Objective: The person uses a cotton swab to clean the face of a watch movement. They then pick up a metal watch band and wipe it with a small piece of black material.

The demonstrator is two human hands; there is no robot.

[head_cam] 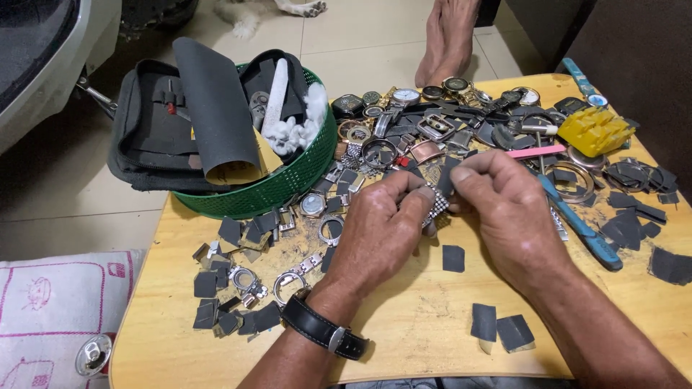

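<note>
Nearest to me is the black leather strap of the wristwatch (323, 332) on my left forearm, its metal buckle turned up. Just beyond it my left hand (378, 230) and right hand (504, 209) meet over the middle of the wooden table (425, 324). Between them I pinch a short length of metal watch band (435, 204), a silvery mesh of small beaded links that catches the light. My left thumb and fingers are closed on its near end; my right fingers are closed on its far side together with a small dark square of sandpaper (447, 176), pressed, as far as I can make out, against the links.

The tabletop is pale, yellowish wood, dusted with dark grit near my hands. Cut scraps of sandpaper (497, 325) lie flat all over it, matt grey-black and roughly square. Beyond my knuckles sits a heap of watch parts (425, 130): round cases, bezels, polished clasps and straps. To the right lies a blue-handled tool (587, 238), and further back a yellow plastic block (595, 131). On the left a round green perforated basket (277, 189) holds a rolled sheet of dark abrasive paper and white cotton wadding.
</note>
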